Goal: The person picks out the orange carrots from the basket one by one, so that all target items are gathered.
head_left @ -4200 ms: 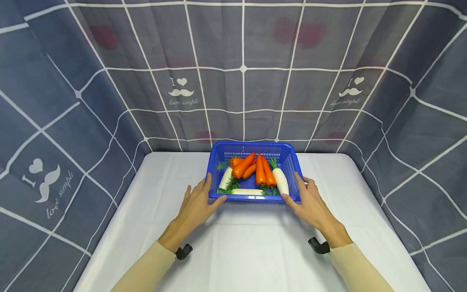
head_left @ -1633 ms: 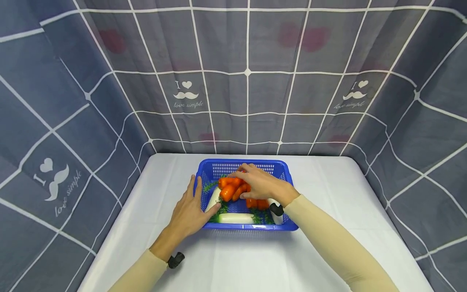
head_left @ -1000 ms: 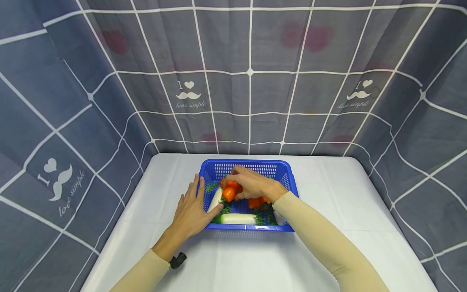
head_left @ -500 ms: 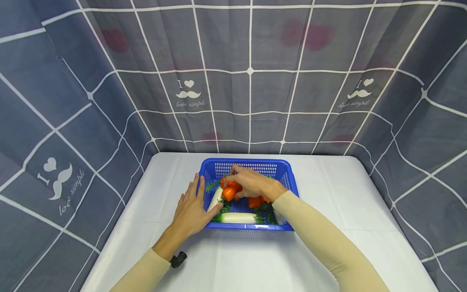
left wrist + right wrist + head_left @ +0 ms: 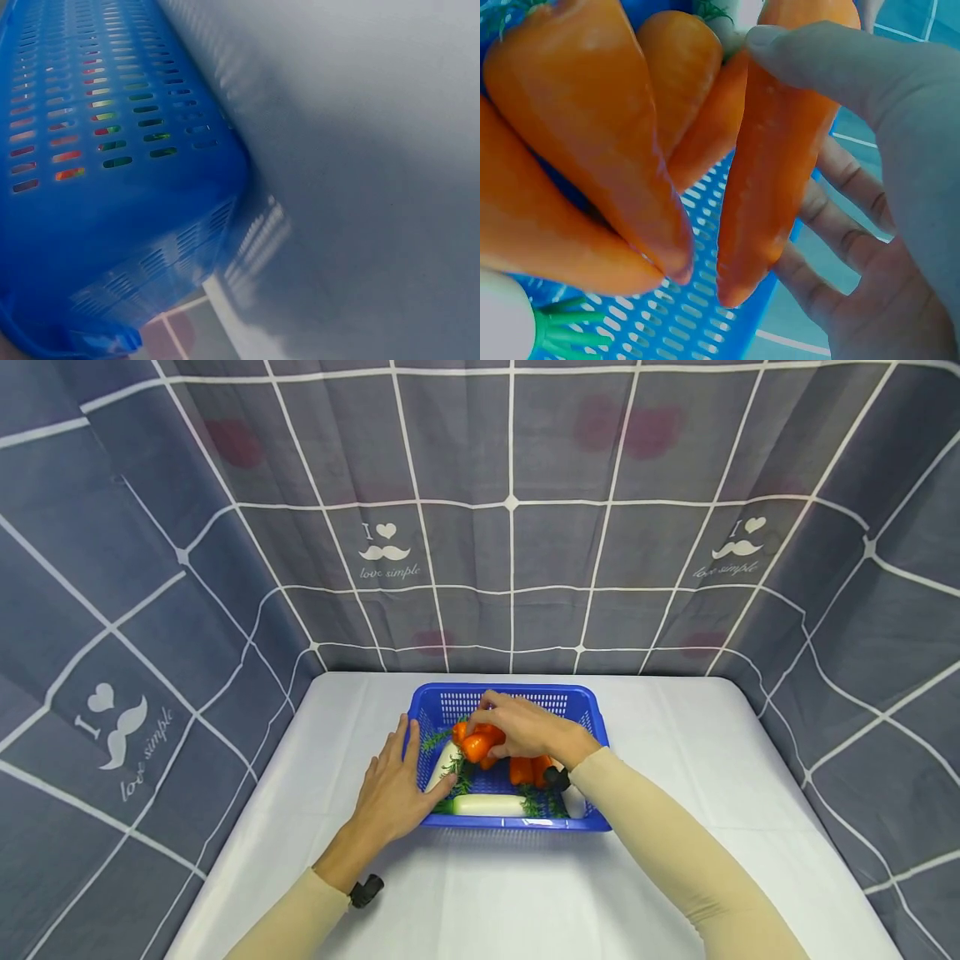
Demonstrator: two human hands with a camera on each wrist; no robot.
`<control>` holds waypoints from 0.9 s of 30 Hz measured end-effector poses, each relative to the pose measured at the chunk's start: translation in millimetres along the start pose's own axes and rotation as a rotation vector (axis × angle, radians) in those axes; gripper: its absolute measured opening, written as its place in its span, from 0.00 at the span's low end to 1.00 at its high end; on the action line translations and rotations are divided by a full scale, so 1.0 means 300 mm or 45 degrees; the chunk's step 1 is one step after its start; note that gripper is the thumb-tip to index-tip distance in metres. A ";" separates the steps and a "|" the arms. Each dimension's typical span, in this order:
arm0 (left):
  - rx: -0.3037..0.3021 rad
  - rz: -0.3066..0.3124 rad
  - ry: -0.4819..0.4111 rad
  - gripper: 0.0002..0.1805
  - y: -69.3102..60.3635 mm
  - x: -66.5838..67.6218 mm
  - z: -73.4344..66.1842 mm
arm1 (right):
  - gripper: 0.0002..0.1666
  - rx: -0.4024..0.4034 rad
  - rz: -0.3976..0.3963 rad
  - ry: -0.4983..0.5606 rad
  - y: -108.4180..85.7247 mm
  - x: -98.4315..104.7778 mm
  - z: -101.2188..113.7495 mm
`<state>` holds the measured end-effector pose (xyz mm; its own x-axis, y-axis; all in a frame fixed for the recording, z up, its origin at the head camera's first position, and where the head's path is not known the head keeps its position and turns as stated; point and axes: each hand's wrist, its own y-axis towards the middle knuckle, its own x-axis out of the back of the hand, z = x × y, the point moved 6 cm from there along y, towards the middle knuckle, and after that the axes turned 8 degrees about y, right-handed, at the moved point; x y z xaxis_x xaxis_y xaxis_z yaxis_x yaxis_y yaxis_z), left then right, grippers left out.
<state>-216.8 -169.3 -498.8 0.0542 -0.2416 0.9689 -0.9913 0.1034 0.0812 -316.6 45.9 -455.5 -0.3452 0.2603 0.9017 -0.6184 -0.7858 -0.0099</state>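
The blue basket [image 5: 510, 823] holds several orange carrots and white radishes with green tops. In the head view my right hand [image 5: 525, 727] reaches over it and grips a carrot [image 5: 477, 747] by its thick end; the right wrist view shows the thumb on this carrot [image 5: 776, 165] and the fingers behind it. Two other carrots [image 5: 592, 112] lie beside it, and more are behind. My left hand [image 5: 393, 789] lies with straight fingers at the basket's left side, its thumb over the rim. The left wrist view shows mainly the basket's outer wall [image 5: 112, 217].
A white-covered table [image 5: 510, 893] bears the basket. Grey-blue curtains [image 5: 555, 547] with white grid lines stand behind it and along both sides. One radish [image 5: 491, 805] lies along the basket's front wall.
Since half a second ago my right hand has risen slightly with the carrot, its wrist moving a little right. The left hand has stayed by the basket's left rim.
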 end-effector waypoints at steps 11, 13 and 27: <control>0.014 0.032 0.011 0.67 0.000 -0.009 0.007 | 0.26 0.002 -0.067 0.004 -0.049 0.072 -0.027; 0.016 0.042 0.012 0.68 0.000 -0.011 0.009 | 0.25 0.014 -0.082 -0.002 -0.062 0.084 -0.037; 0.017 0.028 0.006 0.66 0.002 -0.004 0.000 | 0.29 -0.103 -0.183 -0.009 -0.187 0.212 -0.122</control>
<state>-217.5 -169.0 -500.0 0.0332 -0.2350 0.9714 -0.9938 0.0957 0.0571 -329.7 127.2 -413.4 -0.2446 0.3625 0.8993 -0.7157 -0.6932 0.0848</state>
